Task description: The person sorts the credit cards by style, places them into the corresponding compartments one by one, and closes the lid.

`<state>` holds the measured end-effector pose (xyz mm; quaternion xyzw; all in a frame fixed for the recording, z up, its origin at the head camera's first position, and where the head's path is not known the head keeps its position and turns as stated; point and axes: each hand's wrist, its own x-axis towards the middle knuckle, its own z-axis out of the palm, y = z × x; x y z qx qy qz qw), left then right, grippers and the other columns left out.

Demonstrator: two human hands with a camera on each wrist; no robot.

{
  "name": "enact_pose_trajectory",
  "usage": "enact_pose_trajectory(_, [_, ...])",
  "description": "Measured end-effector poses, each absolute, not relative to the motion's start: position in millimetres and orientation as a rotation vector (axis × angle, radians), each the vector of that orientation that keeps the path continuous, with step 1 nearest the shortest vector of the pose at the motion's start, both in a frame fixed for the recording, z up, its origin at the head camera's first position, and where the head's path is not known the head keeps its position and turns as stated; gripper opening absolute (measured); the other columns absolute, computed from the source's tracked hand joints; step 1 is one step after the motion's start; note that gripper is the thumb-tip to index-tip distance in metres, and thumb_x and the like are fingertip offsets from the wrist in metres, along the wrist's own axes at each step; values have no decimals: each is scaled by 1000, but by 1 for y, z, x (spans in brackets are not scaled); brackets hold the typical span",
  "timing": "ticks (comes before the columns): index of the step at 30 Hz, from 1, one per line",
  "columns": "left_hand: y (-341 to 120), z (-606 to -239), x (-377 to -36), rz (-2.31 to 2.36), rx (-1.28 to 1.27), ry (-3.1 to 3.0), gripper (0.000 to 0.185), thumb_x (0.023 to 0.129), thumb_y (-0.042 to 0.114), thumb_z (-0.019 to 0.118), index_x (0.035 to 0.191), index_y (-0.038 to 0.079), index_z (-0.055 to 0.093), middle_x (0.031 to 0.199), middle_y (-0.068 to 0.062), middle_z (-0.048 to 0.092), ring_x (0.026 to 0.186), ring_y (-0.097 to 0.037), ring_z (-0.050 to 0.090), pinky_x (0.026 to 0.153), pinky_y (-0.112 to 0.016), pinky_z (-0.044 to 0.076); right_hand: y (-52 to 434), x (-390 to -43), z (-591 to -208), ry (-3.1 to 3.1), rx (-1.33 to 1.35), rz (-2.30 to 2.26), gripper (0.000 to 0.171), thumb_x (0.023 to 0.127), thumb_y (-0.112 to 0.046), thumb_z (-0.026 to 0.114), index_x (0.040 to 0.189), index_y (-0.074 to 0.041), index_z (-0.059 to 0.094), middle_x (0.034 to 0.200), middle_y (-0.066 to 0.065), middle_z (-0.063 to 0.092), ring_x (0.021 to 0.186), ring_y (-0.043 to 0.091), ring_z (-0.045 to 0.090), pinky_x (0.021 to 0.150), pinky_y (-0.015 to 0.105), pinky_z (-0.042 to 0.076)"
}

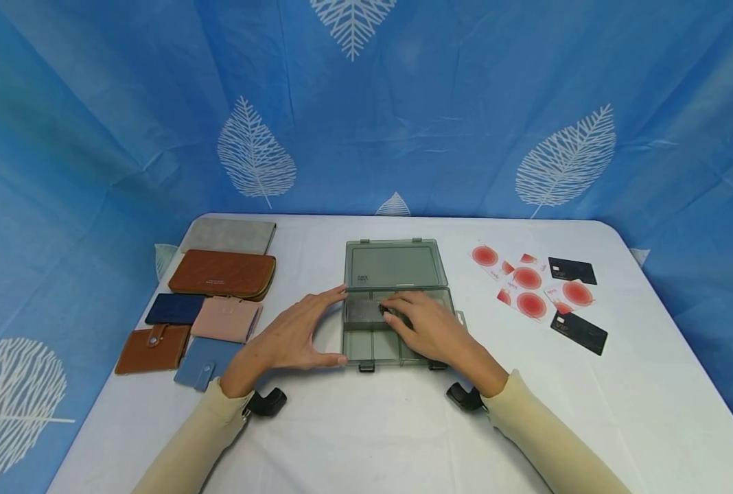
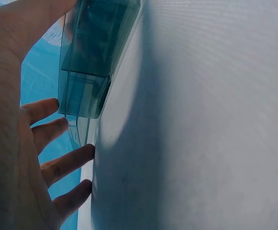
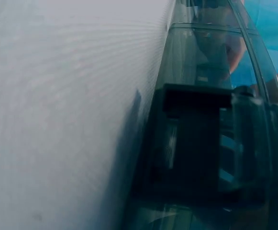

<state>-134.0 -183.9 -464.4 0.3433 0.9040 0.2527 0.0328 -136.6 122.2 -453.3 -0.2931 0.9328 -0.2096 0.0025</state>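
A translucent grey-green box (image 1: 359,343) is lying open midway between the left and right edges of the white table (image 1: 373,439), its lid (image 1: 394,264) folding back toward the far edge. Small dark lettering is showing at the lid's lower left corner – too small to read. The left hand (image 1: 295,336) is standing wide open along the box's left side, fingers spreading, gripping nothing. The right hand (image 1: 428,326) is reaching over the compartments, thumb and forefinger closing on a small dark item (image 1: 384,310), mostly hidden.

Toward the far right corner of the table, two black cards (image 1: 579,333) are each displaying "VIP". Red-and-white cards (image 1: 527,278) are overlapping between them; their print is not resolving. Along the left edge, from the far corner, are lying a grey wallet (image 1: 227,235), a brown zip wallet (image 1: 221,272) – bearing faint, illegible lettering – and navy (image 1: 175,309), pink (image 1: 226,318), brown snap (image 1: 171,350) and blue wallets (image 1: 200,360).
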Motion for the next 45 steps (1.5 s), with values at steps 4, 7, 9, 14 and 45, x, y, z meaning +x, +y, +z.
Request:
enact_pose_trajectory(4, [-184,-464,-133,782,1047,2783,112,84,69,81,170,15,34,177,-3,30,155,-33,43,122,-65,36,123,-135,-452,2910,-929,-615,44,112,-40,58,146,-14,69,148,13,65,139,37,59,112,59,49])
enact_pose_trajectory(7, [-184,-465,-133,780,1049,2785,112,84,69,81,170,15,34,177,-3,29,155,-33,42,121,-65,37,124,-133,-450,2883,-909,-594,46,113,-42,56,149,-15,67,150,11,65,139,38,58,110,60,51])
enact_pose_trajectory(9, [-184,-465,-133,777,1053,2785,111,84,69,80,169,15,34,177,-4,29,156,-32,41,122,-65,35,125,-133,-448,2874,-895,-589,47,113,-43,54,149,-15,67,149,10,66,138,37,59,108,60,52])
enact_pose_trajectory(14, [-185,-466,-133,777,1054,2787,111,84,69,81,169,14,35,177,-4,29,156,-32,41,122,-64,36,129,-135,-439,2897,-892,-621,42,113,-42,57,143,-17,72,143,7,70,133,34,63,101,59,56])
enact_pose_trajectory(45, [-182,-470,-132,816,1071,2785,111,83,70,81,168,14,36,177,-6,31,156,-31,40,121,-63,38,256,-197,-425,3139,-398,-967,47,103,-17,74,146,-3,63,125,23,73,113,43,69,98,62,54])
